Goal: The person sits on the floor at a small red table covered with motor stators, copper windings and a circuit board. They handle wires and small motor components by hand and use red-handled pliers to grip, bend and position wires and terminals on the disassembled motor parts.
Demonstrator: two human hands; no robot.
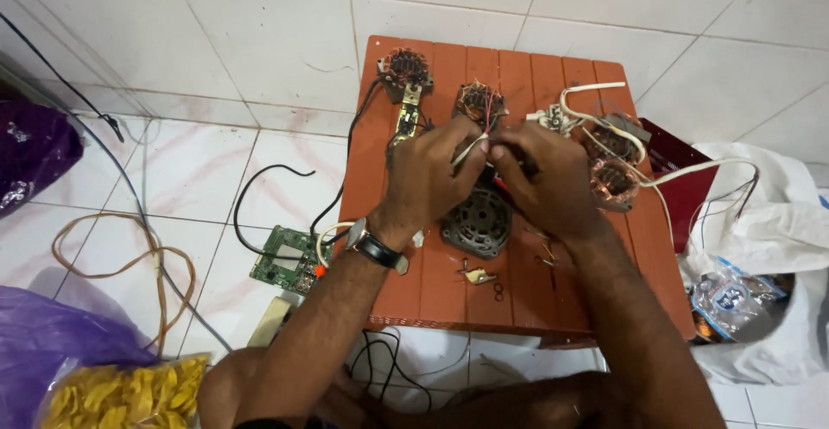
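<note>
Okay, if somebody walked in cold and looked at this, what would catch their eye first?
Probably the two hands, left hand and right hand, meeting over thin wires at the middle of an orange-brown low table. Around them lie copper-wound motor parts and a grey round motor housing, with a green circuit board on the tiled floor at left.

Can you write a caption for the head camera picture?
Two hands pinch thin wires above a grey motor housing on an orange table.

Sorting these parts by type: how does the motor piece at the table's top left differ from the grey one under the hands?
The top-left motor piece is smaller, brownish, with copper windings exposed and lies untouched. The grey motor housing is larger, round, ribbed, and partly covered by both hands. Both sit on the orange table.
</note>
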